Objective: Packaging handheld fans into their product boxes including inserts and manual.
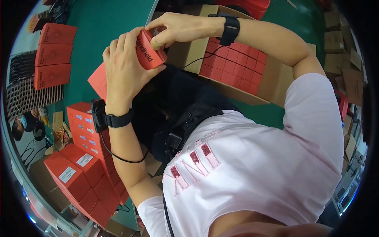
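My left hand (125,65) is wrapped around a small orange-red cardboard box (147,50), tilted, with dark print on its face. My right hand (173,29) is closed at the far end of this same box, index finger and thumb at its edge; whether a flap is open there is hidden by the fingers. Another orange-red box (97,80) lies on the green table, partly behind my left hand. Both wrists wear black straps with cables.
To the right stands an open brown carton (272,79) filled with rows of orange-red boxes (233,65). Stacked orange-red boxes (81,170) stand at the lower left, and several more (55,55) at the far left. A red plastic stool (252,7) is at the top.
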Action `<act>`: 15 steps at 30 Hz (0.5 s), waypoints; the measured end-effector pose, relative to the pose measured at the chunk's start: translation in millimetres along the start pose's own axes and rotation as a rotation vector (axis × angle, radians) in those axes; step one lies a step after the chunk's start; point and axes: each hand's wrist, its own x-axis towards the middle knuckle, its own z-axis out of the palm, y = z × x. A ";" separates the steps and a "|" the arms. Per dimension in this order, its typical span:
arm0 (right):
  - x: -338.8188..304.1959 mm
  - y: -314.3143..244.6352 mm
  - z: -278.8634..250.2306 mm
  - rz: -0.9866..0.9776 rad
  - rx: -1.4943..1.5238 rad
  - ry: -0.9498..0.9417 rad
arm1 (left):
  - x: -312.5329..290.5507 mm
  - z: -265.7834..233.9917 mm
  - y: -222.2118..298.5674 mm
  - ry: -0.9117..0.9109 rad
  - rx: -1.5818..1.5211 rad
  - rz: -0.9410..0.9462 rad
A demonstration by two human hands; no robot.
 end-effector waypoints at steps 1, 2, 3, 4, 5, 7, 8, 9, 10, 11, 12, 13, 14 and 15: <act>0.3 1.0 -0.1 -0.018 -0.014 -0.006 | -0.2 0.3 -1.3 0.004 -0.002 0.017; -0.4 1.7 0.8 -0.025 -0.016 -0.007 | -1.5 -1.4 -1.8 0.008 0.010 0.032; -2.0 2.0 0.9 -0.026 -0.014 -0.019 | -2.2 -1.8 0.3 0.012 0.018 0.032; -4.4 1.2 0.6 -0.029 -0.012 -0.031 | -2.8 -0.9 4.7 0.009 -0.007 0.041; -6.6 -5.9 -0.7 -0.028 -0.013 -0.055 | -2.6 -4.9 4.5 0.009 -0.022 0.049; -4.5 -2.1 1.0 -0.009 0.026 -0.061 | -5.4 -5.7 1.9 -0.015 -0.064 0.039; -4.4 0.0 1.3 0.006 0.014 -0.068 | -6.6 -4.3 3.0 -0.029 -0.086 0.027; -4.5 1.6 3.4 0.002 0.026 -0.072 | -9.5 -4.9 3.9 -0.047 -0.088 0.003; -4.4 2.4 5.6 -0.001 0.037 -0.075 | -11.4 -5.0 3.4 -0.040 -0.077 -0.003; -6.5 2.4 5.5 0.023 -0.003 -0.095 | -13.4 -2.7 4.8 -0.040 -0.064 0.005; -6.8 3.4 6.4 0.023 -0.005 -0.096 | -14.7 -1.7 5.4 -0.040 -0.052 0.014; -6.7 6.1 8.1 0.015 0.031 -0.107 | -15.5 -2.0 5.4 -0.039 -0.052 0.013; -7.0 9.2 9.2 0.008 0.066 -0.118 | -15.6 -2.7 5.9 -0.057 -0.047 0.011; -7.4 14.7 9.9 0.009 0.065 -0.117 | -15.9 -3.1 6.4 -0.075 -0.042 0.010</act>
